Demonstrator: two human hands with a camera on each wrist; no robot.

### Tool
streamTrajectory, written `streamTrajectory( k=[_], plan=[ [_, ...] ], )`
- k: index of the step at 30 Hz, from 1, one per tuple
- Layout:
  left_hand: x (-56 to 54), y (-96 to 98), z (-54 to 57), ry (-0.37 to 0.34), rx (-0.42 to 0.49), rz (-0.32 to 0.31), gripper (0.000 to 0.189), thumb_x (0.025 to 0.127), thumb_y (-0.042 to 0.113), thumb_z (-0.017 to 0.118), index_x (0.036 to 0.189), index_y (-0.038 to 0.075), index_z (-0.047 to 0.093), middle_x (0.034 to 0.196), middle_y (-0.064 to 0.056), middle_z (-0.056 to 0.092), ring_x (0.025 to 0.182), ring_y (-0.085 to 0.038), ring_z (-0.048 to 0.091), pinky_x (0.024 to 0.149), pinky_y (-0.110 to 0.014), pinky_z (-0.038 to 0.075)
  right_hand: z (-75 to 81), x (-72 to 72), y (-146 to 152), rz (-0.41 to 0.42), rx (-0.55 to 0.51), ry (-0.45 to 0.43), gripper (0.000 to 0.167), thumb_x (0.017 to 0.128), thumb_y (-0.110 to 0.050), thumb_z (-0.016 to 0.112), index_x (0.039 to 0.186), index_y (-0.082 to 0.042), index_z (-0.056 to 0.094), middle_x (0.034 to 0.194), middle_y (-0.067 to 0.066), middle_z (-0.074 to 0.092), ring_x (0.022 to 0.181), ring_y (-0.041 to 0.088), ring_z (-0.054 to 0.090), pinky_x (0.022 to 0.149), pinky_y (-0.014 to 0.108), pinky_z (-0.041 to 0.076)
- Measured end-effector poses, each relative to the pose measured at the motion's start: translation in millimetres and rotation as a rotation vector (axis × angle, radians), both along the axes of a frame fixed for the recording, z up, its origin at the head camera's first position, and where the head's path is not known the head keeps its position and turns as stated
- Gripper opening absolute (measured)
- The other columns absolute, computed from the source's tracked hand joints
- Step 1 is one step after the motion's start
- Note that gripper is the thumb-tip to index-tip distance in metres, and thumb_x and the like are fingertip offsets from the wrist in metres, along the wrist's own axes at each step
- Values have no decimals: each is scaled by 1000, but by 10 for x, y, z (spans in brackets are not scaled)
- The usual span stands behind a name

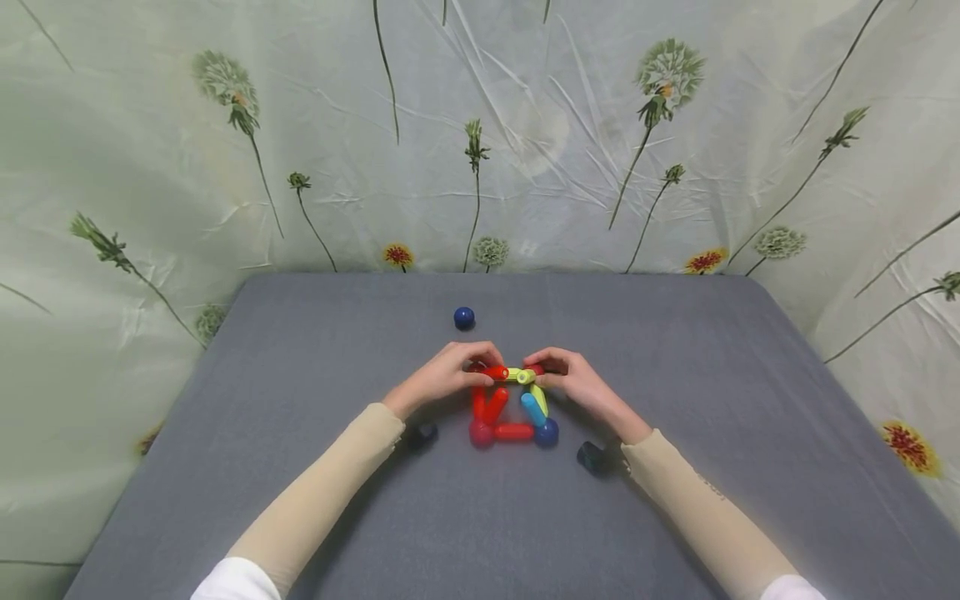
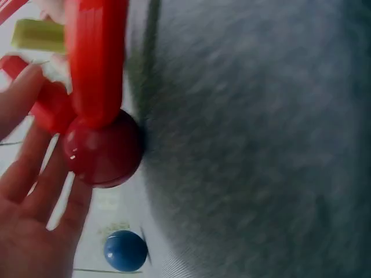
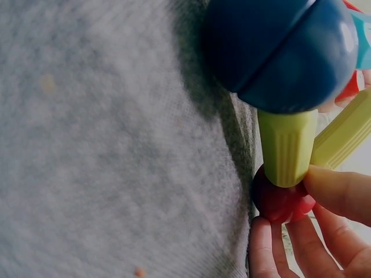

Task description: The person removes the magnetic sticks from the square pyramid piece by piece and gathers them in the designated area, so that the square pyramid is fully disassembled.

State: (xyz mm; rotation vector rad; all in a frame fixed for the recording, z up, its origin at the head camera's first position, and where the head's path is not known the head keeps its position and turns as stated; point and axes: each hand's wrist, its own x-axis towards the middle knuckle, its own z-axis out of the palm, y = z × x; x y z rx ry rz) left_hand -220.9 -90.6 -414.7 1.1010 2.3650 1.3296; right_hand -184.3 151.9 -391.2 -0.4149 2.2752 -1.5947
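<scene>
My left hand (image 1: 459, 367) pinches a red rod (image 1: 496, 373) between thumb and fingers at the frame's far left corner. That rod stands up from a dark red ball (image 2: 104, 149). Opposite, my right hand (image 1: 570, 377) pinches a tilted yellow-green rod (image 3: 348, 130) near its base, its fingers around another red ball (image 3: 281, 200). Rods and balls form a square on the table. At its near side, a red rod (image 1: 513, 432) joins a red ball (image 1: 481, 432) to a blue ball (image 1: 547, 432). A red rod (image 1: 495, 407) and a light blue rod (image 1: 533, 408) tilt inward from them.
A loose dark blue ball (image 1: 464, 317) lies beyond the left hand on the grey-covered table (image 1: 360, 325). Dark objects (image 1: 592, 457) show beside both wrists. A flower-patterned curtain (image 1: 555, 167) hangs behind and along the sides.
</scene>
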Motion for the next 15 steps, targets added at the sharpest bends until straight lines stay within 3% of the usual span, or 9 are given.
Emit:
streamTrajectory(
  k=[4,8,12,15],
  plan=[
    [-2,23,-33,76,30,36,18,89,3,66,106,10,66,100,1,67,93,-11,61,87,-31,48,-6,-2,5,6,-2,5,31,91,3,57,120,12,55,116,22,60,104,31,56,92,40,45],
    [-21,-18,-14,98,49,84,22,89,4,66,110,7,67,104,-1,68,96,-13,62,88,-31,48,-4,-1,2,9,1,9,31,91,3,57,120,12,55,116,22,60,104,31,56,90,36,45],
    [-96,-202,28,120,10,225,24,86,4,70,110,6,69,101,-3,66,94,-18,61,86,-35,50,-10,-5,8,6,11,9,30,91,4,57,120,12,55,116,21,60,104,30,56,88,34,46],
    [-214,-442,38,121,-61,354,22,83,3,72,105,5,69,97,-7,65,90,-22,60,82,-38,50,-80,-40,28,5,15,10,30,91,4,57,120,11,56,115,20,60,102,29,56,87,35,46]
  ],
)
